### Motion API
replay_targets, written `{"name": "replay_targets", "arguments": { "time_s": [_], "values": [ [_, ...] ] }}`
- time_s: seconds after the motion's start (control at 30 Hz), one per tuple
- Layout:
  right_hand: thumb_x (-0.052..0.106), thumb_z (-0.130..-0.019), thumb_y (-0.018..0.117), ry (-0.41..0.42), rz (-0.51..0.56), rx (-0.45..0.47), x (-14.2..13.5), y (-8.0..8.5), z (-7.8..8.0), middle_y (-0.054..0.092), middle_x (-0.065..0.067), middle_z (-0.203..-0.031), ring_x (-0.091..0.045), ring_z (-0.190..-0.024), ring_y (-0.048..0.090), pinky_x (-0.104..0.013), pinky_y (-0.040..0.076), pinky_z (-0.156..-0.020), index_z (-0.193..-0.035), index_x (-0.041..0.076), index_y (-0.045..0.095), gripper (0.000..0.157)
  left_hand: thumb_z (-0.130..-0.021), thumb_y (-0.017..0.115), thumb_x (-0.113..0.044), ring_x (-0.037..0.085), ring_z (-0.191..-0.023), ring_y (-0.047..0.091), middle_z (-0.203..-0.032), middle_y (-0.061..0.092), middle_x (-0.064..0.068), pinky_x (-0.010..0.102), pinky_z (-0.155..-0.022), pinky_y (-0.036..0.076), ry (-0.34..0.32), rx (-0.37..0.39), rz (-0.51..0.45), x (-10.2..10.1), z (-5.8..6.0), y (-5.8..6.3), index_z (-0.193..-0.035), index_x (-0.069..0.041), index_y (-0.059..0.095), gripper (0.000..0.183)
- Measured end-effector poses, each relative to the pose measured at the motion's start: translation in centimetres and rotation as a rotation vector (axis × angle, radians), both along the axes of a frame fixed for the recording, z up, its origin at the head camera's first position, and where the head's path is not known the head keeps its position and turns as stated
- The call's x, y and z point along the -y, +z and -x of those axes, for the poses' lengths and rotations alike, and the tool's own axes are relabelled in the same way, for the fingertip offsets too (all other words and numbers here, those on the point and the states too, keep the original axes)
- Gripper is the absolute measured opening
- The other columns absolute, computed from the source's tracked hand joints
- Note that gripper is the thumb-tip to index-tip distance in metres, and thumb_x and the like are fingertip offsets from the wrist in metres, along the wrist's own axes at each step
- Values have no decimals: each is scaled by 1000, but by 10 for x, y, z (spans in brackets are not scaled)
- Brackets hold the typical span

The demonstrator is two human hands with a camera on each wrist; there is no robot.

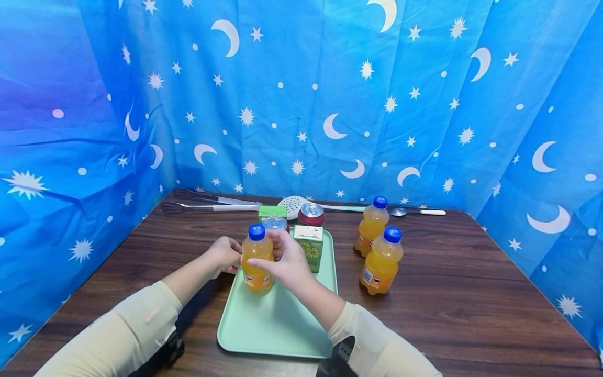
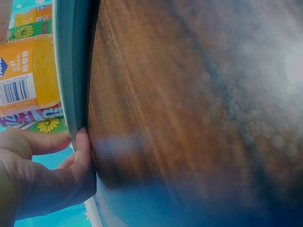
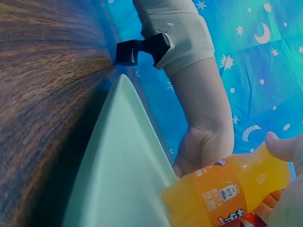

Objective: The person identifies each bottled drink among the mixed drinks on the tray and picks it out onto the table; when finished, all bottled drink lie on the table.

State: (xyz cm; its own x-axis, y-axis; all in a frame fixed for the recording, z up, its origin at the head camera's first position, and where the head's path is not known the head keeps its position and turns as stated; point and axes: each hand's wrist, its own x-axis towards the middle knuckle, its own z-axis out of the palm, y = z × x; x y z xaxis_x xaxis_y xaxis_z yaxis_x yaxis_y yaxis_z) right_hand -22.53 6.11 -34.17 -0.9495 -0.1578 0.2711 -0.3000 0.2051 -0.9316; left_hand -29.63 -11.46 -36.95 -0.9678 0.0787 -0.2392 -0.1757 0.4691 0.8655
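Observation:
A pale green tray (image 1: 282,330) lies on the wooden table. At its left rim my left hand (image 1: 225,255) pinches the edge; the left wrist view shows thumb and fingers (image 2: 81,146) on either side of the rim. My right hand (image 1: 291,262) holds a bottle of orange soda (image 1: 257,280) with a blue cap, upright on the tray's left part. Thumb and fingers curl round its upper half in the right wrist view. Just behind the right hand are a drink can (image 1: 275,224) and a green carton (image 1: 312,248), also on the tray. The can is partly hidden.
Two more orange soda bottles (image 1: 380,262) stand right of the tray. Beyond it are a red can (image 1: 311,214), another green box (image 1: 272,211), a white slotted skimmer (image 1: 293,206), a spoon (image 1: 399,212) and long-handled utensils (image 1: 226,208). A blue star-patterned curtain (image 1: 301,94) encloses the table.

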Motion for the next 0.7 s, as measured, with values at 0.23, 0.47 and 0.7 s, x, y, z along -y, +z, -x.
{"name": "replay_targets", "arguments": {
  "time_s": [0.23, 0.47, 0.7],
  "values": [
    [17, -74, 80, 6, 1, 5, -1, 2, -2, 59, -1, -111, -17, -100, 59, -33, 50, -87, -122, 11, 53, 55, -70, 58, 14, 20, -63, 58, -91, 55, 20, 32, -59, 56, 2, 4, 4, 1, 1, -1, -100, 10, 54, 31],
    [18, -75, 79, -2, -17, 26, -3, 2, -5, 59, -1, -114, -18, -104, 57, -36, 49, -90, -123, 13, 53, 55, -70, 57, 15, 18, -60, 57, -87, 55, 18, 31, -57, 56, 1, -8, -7, 2, 3, -4, -99, 11, 55, 30],
    [19, -76, 78, -6, -26, 34, -8, 4, -11, 57, -2, -117, -20, -109, 56, -38, 48, -91, -124, 11, 52, 55, -69, 57, 16, 18, -60, 56, -87, 54, 17, 31, -57, 56, 1, 3, -10, 0, 1, -2, -99, 11, 55, 30]
  ]
}}
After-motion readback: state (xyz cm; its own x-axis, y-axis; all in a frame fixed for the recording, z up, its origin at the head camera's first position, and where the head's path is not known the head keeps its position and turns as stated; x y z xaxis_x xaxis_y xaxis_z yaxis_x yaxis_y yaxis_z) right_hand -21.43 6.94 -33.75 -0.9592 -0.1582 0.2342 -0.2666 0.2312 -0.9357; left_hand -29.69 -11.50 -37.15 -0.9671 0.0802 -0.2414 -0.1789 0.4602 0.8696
